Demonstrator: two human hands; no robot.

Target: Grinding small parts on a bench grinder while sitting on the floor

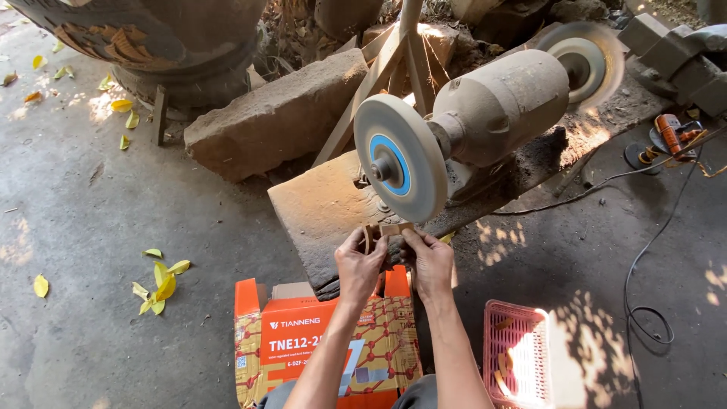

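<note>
Both hands pinch one small wooden piece (391, 228): left hand (359, 265) and right hand (429, 261) clamped on its ends, steadying it just under the buffing wheel (400, 157). Below the wheel, an orange box (303, 333); a pink basket (519, 356) right of that.

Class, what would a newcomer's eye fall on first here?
A dusty bench grinder sits at the centre on a stone slab, its near wheel blue-centred. Just below the wheel, the left hand and right hand together hold a small wooden piece, above an orange box.
</note>
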